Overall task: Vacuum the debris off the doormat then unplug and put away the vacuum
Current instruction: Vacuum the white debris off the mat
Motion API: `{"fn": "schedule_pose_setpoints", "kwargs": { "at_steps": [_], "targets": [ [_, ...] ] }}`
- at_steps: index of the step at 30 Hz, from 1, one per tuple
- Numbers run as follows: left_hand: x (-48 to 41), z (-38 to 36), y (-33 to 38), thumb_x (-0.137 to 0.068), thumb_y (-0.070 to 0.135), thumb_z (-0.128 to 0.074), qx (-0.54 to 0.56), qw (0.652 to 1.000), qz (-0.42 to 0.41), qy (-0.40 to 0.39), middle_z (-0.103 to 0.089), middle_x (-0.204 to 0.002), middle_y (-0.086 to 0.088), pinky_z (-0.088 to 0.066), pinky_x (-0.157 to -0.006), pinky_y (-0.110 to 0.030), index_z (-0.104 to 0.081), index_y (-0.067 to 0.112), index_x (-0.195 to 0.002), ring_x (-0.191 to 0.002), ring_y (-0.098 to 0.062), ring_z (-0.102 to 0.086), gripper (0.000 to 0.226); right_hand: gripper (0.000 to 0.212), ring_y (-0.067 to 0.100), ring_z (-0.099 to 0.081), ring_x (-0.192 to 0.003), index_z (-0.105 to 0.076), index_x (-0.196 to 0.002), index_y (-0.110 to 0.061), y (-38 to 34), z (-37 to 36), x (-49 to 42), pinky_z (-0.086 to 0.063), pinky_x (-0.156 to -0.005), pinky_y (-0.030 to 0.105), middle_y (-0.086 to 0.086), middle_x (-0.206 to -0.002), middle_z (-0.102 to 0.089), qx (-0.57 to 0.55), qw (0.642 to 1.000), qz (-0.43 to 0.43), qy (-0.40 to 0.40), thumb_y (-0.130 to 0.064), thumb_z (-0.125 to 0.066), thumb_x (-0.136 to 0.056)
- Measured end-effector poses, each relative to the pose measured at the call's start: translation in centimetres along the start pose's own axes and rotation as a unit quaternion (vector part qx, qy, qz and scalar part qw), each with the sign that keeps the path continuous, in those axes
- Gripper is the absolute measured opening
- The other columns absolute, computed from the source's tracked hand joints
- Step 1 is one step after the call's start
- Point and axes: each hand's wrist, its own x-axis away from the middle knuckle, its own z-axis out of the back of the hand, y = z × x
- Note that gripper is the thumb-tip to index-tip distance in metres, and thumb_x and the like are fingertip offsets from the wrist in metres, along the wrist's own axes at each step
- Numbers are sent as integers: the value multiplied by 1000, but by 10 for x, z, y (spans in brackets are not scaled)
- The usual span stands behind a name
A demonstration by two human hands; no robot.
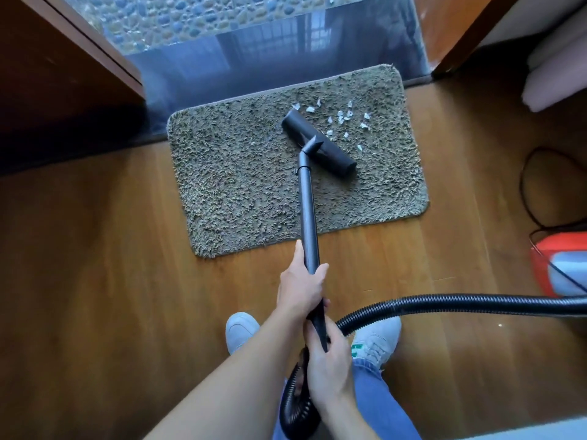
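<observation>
A shaggy grey-green doormat [241,192] lies on the wooden floor before the doorway. Several white scraps of debris [341,120] are scattered on its far right part. The vacuum's black floor head [330,150] rests on the mat just left of the scraps. Its black wand [308,214] runs back toward me. My left hand [301,287] grips the wand from the left. My right hand [328,360] grips the wand's lower end, where the ribbed black hose [444,301] joins. The hose runs right to the orange and grey vacuum body [562,265].
A dark wooden cabinet [63,74] stands at the left and a door frame [454,36] at the right of the glossy threshold [270,58]. A thin black cord [524,192] loops on the floor by the vacuum body. My white shoes [239,328] stand behind the mat.
</observation>
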Motion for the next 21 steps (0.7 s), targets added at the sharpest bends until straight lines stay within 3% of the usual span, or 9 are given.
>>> {"fn": "schedule_pose_setpoints", "kwargs": {
  "at_steps": [2,4,5,8,12,16,21],
  "targets": [
    [-8,-6,9,-96,38,-58,-2,1000,-4,2,-68,-112,-9,-65,-67,-42,-15,47,-159,-52,-21,-73,76,23,5,-64,-60,-68,-122,-45,6,9,-15,-50,-57,16,-3,-69,-69,18,999,18,26,-44,-55,-103],
    [-17,-14,18,-96,38,-59,1,1000,-6,5,-69,-111,-10,-65,-69,-44,-17,49,-158,-53,-23,-73,76,22,19,-67,-58,-66,-121,-47,-2,15,-15,-59,-65,36,5,-68,-68,-7,999,17,34,-44,-54,-103],
    [-22,-17,23,-95,38,-60,3,1000,-8,6,-69,-110,-11,-65,-70,-44,-18,49,-157,-54,-25,-73,76,21,26,-67,-54,-64,-119,-51,-5,16,-18,-59,-61,42,11,-69,-68,-11,1000,1,20,-43,-53,-104],
    [-34,-28,39,-95,36,-61,6,1000,-20,5,-68,-111,-10,-65,-70,-44,-20,50,-156,-51,-25,-72,75,20,27,-62,-42,-61,-121,-47,-10,28,-40,-50,-43,30,18,-68,-66,-31,999,0,35,-43,-50,-105],
    [-41,-36,53,-95,35,-63,4,1000,-21,1,-69,-117,-13,-65,-74,-45,-17,48,-158,-52,-27,-72,78,19,25,-59,-37,-62,-118,-35,-17,42,-46,-45,-40,25,15,-59,-60,-31,999,-3,14,-42,-49,-106],
    [-31,-38,49,-96,35,-63,13,1000,-11,-4,-69,-111,-13,-65,-72,-46,-17,49,-157,-48,-23,-69,78,20,25,-61,-39,-63,-116,-35,-20,47,-34,-48,-42,30,10,-57,-60,-14,1000,-14,16,-43,-49,-105],
    [-5,-34,29,-96,31,-64,38,999,9,-15,-67,-109,-14,-59,-52,-32,-18,48,-158,-45,-22,-68,79,23,38,-70,-63,-65,-120,-32,-5,42,-9,-60,-63,44,7,-65,-63,17,1000,-9,22,-40,-52,-103]
  ]
}}
